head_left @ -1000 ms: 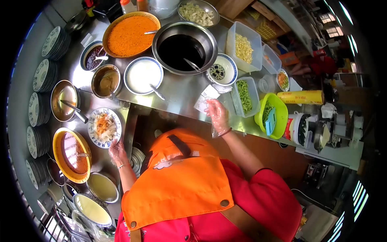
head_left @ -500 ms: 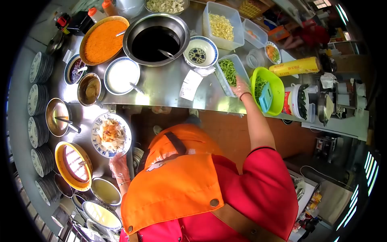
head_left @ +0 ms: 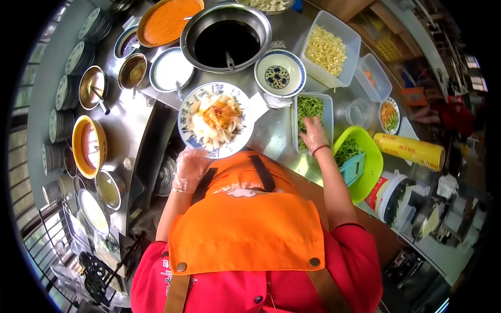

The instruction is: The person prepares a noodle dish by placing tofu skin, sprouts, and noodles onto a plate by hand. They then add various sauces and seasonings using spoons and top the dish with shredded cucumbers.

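My left hand (head_left: 189, 169), in a clear plastic glove, grips the near rim of a blue-and-white patterned plate (head_left: 241, 143). On the plate lies a heap of pale, wide noodle-like strips (head_left: 202, 127) topped with orange-red sauce. My right hand (head_left: 314, 134), gloved too, reaches into a clear plastic tub (head_left: 329, 121) of green vegetable shreds (head_left: 310, 106). Its fingers curl down into the shreds, and the fingertips are partly hidden. Right of that tub stands a lime-green basket (head_left: 371, 169) with more green shreds and a blue-green flat object (head_left: 352, 169) in it.
Behind the plate are a steel basin of dark liquid (head_left: 224, 44), a bowl of white liquid (head_left: 169, 70) and a patterned bowl (head_left: 293, 73). A tub of bean sprouts (head_left: 324, 49) stands at the back right. Stacked plates (head_left: 65, 93) line the left, beside a yellow bowl (head_left: 102, 148).
My left hand has lifted the plate from the left counter and carried it rightward, in front of me. My right hand stays in the tub of green shreds. The view has turned.
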`<state>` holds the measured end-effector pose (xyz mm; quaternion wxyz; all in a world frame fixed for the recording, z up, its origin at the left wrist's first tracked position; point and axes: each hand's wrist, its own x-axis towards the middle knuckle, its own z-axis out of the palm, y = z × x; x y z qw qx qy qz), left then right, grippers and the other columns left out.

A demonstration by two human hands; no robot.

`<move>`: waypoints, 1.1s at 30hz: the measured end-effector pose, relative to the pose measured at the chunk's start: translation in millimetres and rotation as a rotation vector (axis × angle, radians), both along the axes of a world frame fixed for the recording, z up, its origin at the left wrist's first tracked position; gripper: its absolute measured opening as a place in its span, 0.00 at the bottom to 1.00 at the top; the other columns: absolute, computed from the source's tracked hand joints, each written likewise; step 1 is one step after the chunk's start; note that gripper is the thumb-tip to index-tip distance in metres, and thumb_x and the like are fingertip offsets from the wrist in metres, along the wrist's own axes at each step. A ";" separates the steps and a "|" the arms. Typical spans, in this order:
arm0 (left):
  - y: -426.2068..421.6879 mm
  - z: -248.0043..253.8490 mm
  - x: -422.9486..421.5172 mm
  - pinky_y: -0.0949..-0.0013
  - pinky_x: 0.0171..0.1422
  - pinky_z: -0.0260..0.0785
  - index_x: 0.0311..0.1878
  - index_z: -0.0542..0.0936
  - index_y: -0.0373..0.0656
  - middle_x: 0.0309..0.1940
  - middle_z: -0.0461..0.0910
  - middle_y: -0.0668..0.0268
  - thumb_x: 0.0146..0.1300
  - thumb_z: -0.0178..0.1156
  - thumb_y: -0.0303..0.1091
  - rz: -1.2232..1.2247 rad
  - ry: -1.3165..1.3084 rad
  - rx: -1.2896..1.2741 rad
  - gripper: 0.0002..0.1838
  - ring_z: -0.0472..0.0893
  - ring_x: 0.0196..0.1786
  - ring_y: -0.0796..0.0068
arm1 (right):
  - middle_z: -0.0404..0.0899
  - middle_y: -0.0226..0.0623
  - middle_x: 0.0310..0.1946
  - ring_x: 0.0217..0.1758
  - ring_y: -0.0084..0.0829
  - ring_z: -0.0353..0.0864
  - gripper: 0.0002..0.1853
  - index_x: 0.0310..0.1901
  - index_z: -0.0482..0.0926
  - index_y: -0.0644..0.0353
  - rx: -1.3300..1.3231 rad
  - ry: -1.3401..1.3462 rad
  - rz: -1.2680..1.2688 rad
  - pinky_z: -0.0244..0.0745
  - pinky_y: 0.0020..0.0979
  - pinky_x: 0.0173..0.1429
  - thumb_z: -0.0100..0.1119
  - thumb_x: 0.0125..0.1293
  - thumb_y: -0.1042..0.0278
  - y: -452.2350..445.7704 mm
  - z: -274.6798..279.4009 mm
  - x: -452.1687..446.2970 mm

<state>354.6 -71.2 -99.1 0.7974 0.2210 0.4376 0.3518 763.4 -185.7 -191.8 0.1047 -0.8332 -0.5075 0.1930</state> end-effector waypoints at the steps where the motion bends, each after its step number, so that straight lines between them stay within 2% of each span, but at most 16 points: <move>1: -4.9 6.2 21.3 0.67 0.44 0.77 0.42 0.80 0.35 0.37 0.81 0.62 0.62 0.60 0.36 -0.016 -0.034 0.003 0.12 0.81 0.41 0.68 | 0.72 0.52 0.51 0.54 0.56 0.76 0.18 0.51 0.77 0.56 -0.039 0.000 0.037 0.73 0.46 0.59 0.62 0.57 0.76 -2.0 -8.5 0.7; 3: -11.1 -6.3 41.0 0.66 0.47 0.77 0.45 0.80 0.35 0.40 0.82 0.61 0.61 0.60 0.32 -0.063 -0.043 0.019 0.13 0.82 0.43 0.67 | 0.73 0.52 0.52 0.51 0.53 0.80 0.19 0.51 0.78 0.59 -0.044 -0.064 0.134 0.78 0.44 0.56 0.65 0.57 0.73 -6.9 -24.8 13.0; 4: -12.9 -17.8 49.2 0.65 0.48 0.77 0.47 0.79 0.35 0.41 0.82 0.60 0.60 0.60 0.30 -0.102 -0.028 0.063 0.14 0.82 0.43 0.67 | 0.74 0.51 0.52 0.47 0.51 0.82 0.18 0.51 0.78 0.59 -0.022 0.075 0.021 0.80 0.42 0.52 0.65 0.57 0.74 -10.9 -30.5 23.1; 6: -12.4 1.5 79.8 0.67 0.46 0.77 0.49 0.78 0.35 0.42 0.82 0.59 0.59 0.59 0.26 -0.031 -0.132 -0.167 0.15 0.82 0.43 0.67 | 0.75 0.50 0.50 0.40 0.46 0.85 0.17 0.51 0.78 0.60 0.016 0.351 -0.217 0.83 0.39 0.44 0.66 0.58 0.74 -12.4 -15.6 29.8; 7: -12.8 -2.4 86.6 0.66 0.50 0.76 0.48 0.78 0.35 0.43 0.83 0.60 0.58 0.59 0.26 -0.100 -0.064 -0.073 0.14 0.82 0.44 0.67 | 0.77 0.48 0.46 0.29 0.40 0.85 0.17 0.50 0.78 0.60 0.105 0.429 -0.242 0.83 0.33 0.35 0.67 0.59 0.75 -17.9 -25.2 41.0; 10: -8.3 0.6 101.6 0.66 0.53 0.76 0.51 0.78 0.35 0.45 0.83 0.59 0.58 0.58 0.26 -0.123 -0.088 -0.149 0.17 0.82 0.46 0.66 | 0.75 0.47 0.48 0.24 0.37 0.83 0.17 0.51 0.78 0.61 0.159 0.576 -0.331 0.82 0.32 0.32 0.68 0.60 0.74 -20.3 -6.0 49.3; 12: -10.1 26.8 119.8 0.66 0.53 0.76 0.52 0.77 0.35 0.46 0.82 0.60 0.58 0.59 0.21 -0.191 -0.012 0.086 0.17 0.82 0.45 0.66 | 0.75 0.54 0.51 0.57 0.49 0.79 0.17 0.50 0.78 0.61 0.124 0.212 -0.084 0.75 0.45 0.59 0.67 0.59 0.72 -16.7 -1.5 37.6; 14: -9.0 30.2 125.1 0.69 0.52 0.76 0.47 0.77 0.35 0.44 0.80 0.61 0.59 0.58 0.15 -0.200 -0.088 0.145 0.13 0.81 0.45 0.67 | 0.74 0.54 0.52 0.59 0.52 0.75 0.17 0.50 0.78 0.61 0.132 0.029 0.057 0.71 0.46 0.64 0.67 0.58 0.71 -6.7 -1.1 7.4; 17: 2.2 41.7 130.0 0.70 0.50 0.76 0.43 0.78 0.36 0.43 0.80 0.61 0.60 0.59 0.15 -0.258 -0.198 0.107 0.09 0.81 0.44 0.68 | 0.74 0.50 0.51 0.59 0.48 0.76 0.20 0.52 0.78 0.59 -0.057 -0.022 0.121 0.73 0.44 0.64 0.69 0.56 0.69 8.0 -26.6 -2.1; 20: 15.3 27.3 122.7 0.69 0.49 0.77 0.41 0.78 0.35 0.43 0.80 0.60 0.61 0.60 0.17 -0.253 -0.159 -0.075 0.06 0.81 0.44 0.67 | 0.75 0.51 0.51 0.56 0.51 0.77 0.22 0.53 0.78 0.58 0.106 0.075 -0.078 0.74 0.43 0.63 0.68 0.55 0.72 3.6 -28.4 16.0; 21: 18.7 28.4 123.0 0.69 0.50 0.77 0.41 0.79 0.35 0.43 0.81 0.58 0.61 0.60 0.19 -0.284 -0.143 -0.033 0.05 0.82 0.44 0.66 | 0.77 0.50 0.50 0.49 0.45 0.83 0.24 0.55 0.77 0.61 0.259 -0.015 -0.042 0.80 0.41 0.54 0.70 0.56 0.71 0.3 -27.6 23.8; 24: 32.5 8.8 121.2 0.70 0.50 0.77 0.51 0.76 0.35 0.46 0.81 0.57 0.59 0.56 0.20 -0.239 -0.214 -0.183 0.16 0.82 0.47 0.64 | 0.77 0.45 0.53 0.41 0.35 0.86 0.25 0.57 0.76 0.65 0.183 0.480 -0.462 0.83 0.34 0.42 0.72 0.59 0.70 -0.5 15.0 31.8; 28: 47.1 -47.8 116.7 0.65 0.52 0.78 0.58 0.73 0.34 0.51 0.79 0.56 0.58 0.54 0.21 -0.368 -0.151 -0.111 0.22 0.80 0.50 0.62 | 0.76 0.40 0.53 0.37 0.24 0.83 0.27 0.59 0.73 0.68 0.398 0.716 -0.471 0.82 0.24 0.36 0.72 0.60 0.73 1.8 75.9 25.3; 30: 57.8 -54.7 120.1 0.63 0.52 0.78 0.60 0.73 0.34 0.52 0.79 0.55 0.58 0.55 0.21 -0.474 -0.195 -0.163 0.24 0.80 0.52 0.61 | 0.75 0.37 0.51 0.38 0.23 0.79 0.25 0.58 0.74 0.67 0.505 0.653 -0.342 0.81 0.23 0.37 0.72 0.60 0.76 10.4 109.0 3.7; 31: 62.9 -45.3 129.5 0.52 0.56 0.78 0.63 0.71 0.35 0.55 0.77 0.53 0.56 0.54 0.19 -0.533 -0.247 -0.246 0.27 0.79 0.55 0.56 | 0.75 0.37 0.50 0.40 0.24 0.79 0.24 0.57 0.74 0.67 0.540 0.563 -0.243 0.81 0.24 0.39 0.72 0.60 0.76 15.0 119.4 -6.1; 33: 60.0 6.3 154.8 0.45 0.58 0.77 0.64 0.69 0.36 0.56 0.76 0.53 0.55 0.54 0.18 -0.581 -0.293 -0.283 0.29 0.79 0.56 0.52 | 0.75 0.37 0.48 0.43 0.27 0.78 0.22 0.54 0.75 0.67 0.559 0.405 -0.117 0.79 0.27 0.46 0.72 0.59 0.76 26.3 145.4 -27.7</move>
